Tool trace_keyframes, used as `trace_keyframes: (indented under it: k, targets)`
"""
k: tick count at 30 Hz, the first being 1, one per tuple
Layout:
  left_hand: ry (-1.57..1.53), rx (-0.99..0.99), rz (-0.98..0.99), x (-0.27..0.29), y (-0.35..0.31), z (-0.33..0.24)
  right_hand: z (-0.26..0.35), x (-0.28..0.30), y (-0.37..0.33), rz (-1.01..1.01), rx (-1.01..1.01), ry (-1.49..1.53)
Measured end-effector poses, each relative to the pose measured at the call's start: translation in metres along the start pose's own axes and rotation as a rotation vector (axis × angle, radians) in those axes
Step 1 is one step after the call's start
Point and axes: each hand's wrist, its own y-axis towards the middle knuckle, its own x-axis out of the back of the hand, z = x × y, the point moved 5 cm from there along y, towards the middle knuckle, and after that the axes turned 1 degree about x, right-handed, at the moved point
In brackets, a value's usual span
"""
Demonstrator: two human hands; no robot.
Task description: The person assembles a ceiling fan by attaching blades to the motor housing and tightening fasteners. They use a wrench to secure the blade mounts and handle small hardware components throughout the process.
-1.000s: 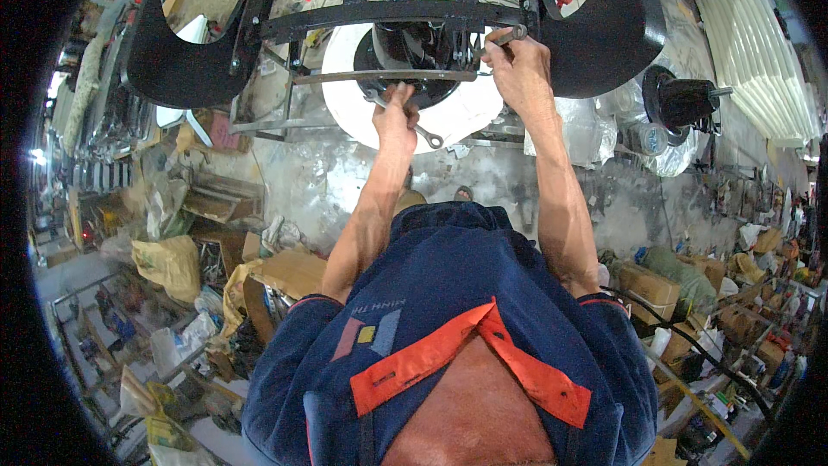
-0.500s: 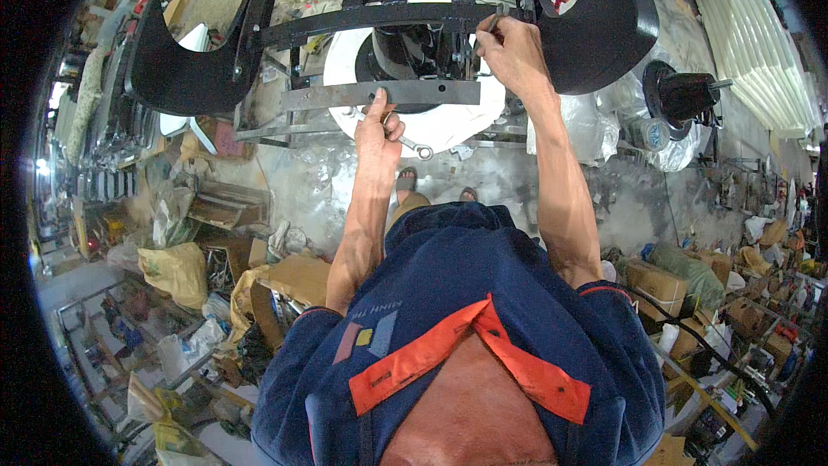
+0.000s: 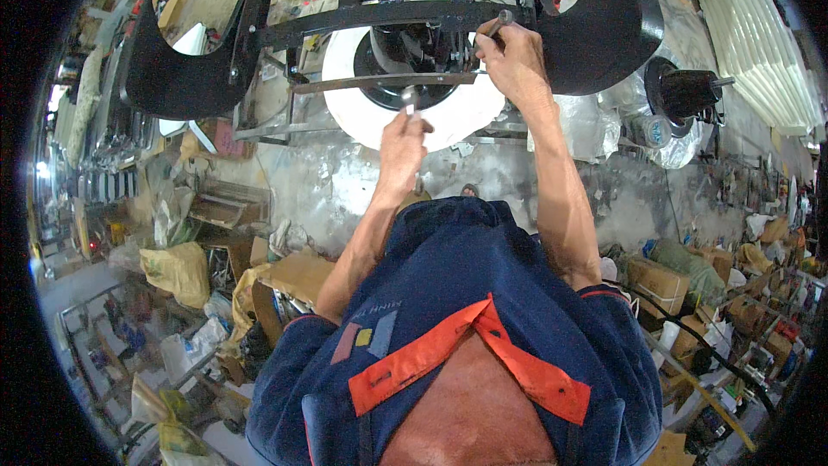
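Note:
A black metal frame (image 3: 379, 15) with curved black fenders (image 3: 599, 43) stands in front of me. Across its near side a flat metal bar (image 3: 345, 83) shows nearly edge-on. My left hand (image 3: 404, 147) is closed around a wrench (image 3: 409, 97), whose ring end points up close to the bar. My right hand (image 3: 517, 59) grips a metal tool with a rounded end (image 3: 504, 17) by the frame's crossbar; its lower part is hidden by the fingers. Beneath lies a white ring (image 3: 345, 108) around a black round centre (image 3: 388, 47).
At right on the floor, a black hub-like part with a shaft (image 3: 686, 95) stands beside clear plastic wrapping (image 3: 586, 125). White corrugated sheets (image 3: 759, 47) lie at far right. Cardboard boxes (image 3: 655, 285), a yellowish bag (image 3: 175, 273) and piled clutter flank me.
My left hand has moved right and away from me, and its wrench now points up. The flat bar has turned from showing its face to its edge. My right hand has barely moved.

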Motion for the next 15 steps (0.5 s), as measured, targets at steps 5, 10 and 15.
trace_keyframes:
  k: [5,10,15]
  targets:
    - [0.028,0.044,0.147,-0.048,0.028,-0.027,0.001,-0.001,0.0,0.022,-0.047,0.02]
    - [0.0,0.016,0.193,-0.058,0.052,-0.029,-0.003,-0.004,-0.001,0.008,-0.022,0.037]
    - [-0.202,0.073,0.267,-0.062,0.046,-0.053,0.001,-0.002,-0.001,0.013,-0.015,0.051]
